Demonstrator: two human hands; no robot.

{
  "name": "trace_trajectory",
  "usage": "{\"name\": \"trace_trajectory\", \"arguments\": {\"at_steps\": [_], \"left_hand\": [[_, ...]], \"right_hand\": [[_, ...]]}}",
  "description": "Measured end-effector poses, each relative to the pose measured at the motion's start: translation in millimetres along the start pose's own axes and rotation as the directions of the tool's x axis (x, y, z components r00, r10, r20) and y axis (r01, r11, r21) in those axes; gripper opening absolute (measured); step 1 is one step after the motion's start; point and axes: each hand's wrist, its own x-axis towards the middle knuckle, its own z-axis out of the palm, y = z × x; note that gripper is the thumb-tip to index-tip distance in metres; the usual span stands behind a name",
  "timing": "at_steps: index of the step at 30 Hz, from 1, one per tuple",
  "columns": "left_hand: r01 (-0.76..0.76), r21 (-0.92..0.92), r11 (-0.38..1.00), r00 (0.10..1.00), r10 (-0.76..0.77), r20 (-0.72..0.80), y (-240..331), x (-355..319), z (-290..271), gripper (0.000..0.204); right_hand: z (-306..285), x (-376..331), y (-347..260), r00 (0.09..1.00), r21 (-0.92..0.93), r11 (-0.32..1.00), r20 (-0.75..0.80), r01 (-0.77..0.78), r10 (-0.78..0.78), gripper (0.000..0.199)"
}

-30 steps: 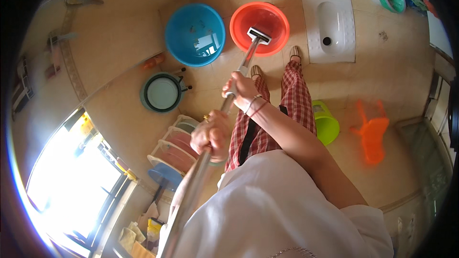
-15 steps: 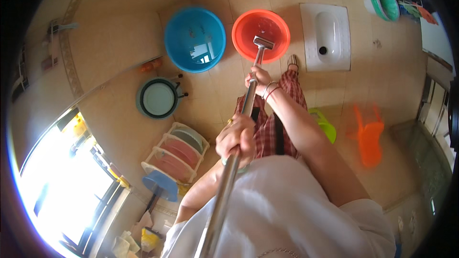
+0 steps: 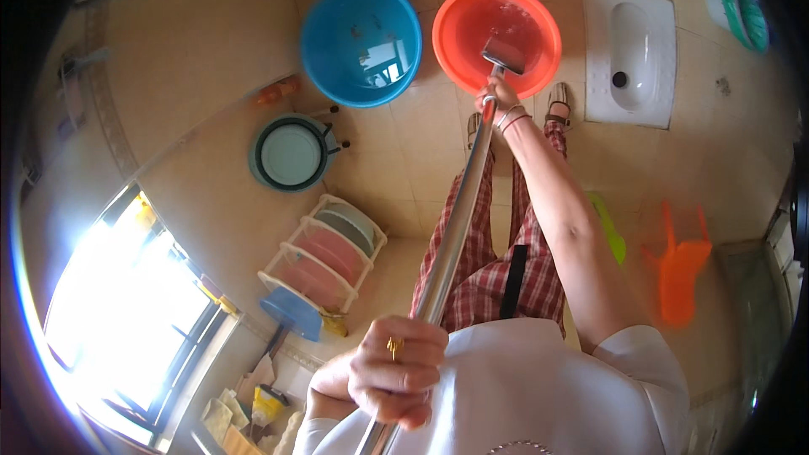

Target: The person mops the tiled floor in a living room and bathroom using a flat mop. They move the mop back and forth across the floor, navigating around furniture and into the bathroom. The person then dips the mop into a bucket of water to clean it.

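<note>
A mop (image 3: 459,236) with a long shiny metal pole slants between my hands. Low in front of my body, my left hand (image 3: 398,373), wearing a gold ring, is closed round the upper pole. My right hand (image 3: 500,99) grips the pole's far lower end, just above the mop's narrow metal head. That head is inside the orange-red basin (image 3: 442,42), which holds some water; its underside is hidden. Left of this basin, apart from both hands, stands a larger blue tub (image 3: 313,55) with water and reflections in it.
A white squat toilet (image 3: 602,101) lies right of the basin. An orange chair (image 3: 678,282) and a lime-green item (image 3: 608,227) are at the right. Along the left wall are grey-green basins (image 3: 291,156), a white rack (image 3: 297,251) and a blue dustpan (image 3: 291,313).
My left hand has slid back along the pole toward my body. The right hand and the mop head have shifted forward and slightly right as the view moved.
</note>
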Motion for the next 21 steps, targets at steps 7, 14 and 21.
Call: {"name": "trace_trajectory", "arguments": {"at_steps": [7,14,21], "left_hand": [[0.057,0.018,0.998,0.983,-0.059,0.172,-1.9,10.9,-13.7,0.042],[0.032,-0.065,0.997,0.996,-0.027,0.081,-6.8,4.0,-22.8,0.04],[0.076,-0.001,0.997,0.997,-0.076,0.007,-5.9,8.5,-13.7,0.04]], "right_hand": [[79.3,-148.8,85.6,0.989,0.261,0.958,-0.055,-0.117,0.135,0.02],[132.6,-246.6,152.8,0.997,0.117,0.992,-0.053,0.054,-0.048,0.023],[99.8,-179.4,114.4,0.992,0.01,1.0,-0.124,0.022,-0.021,0.02]]}}
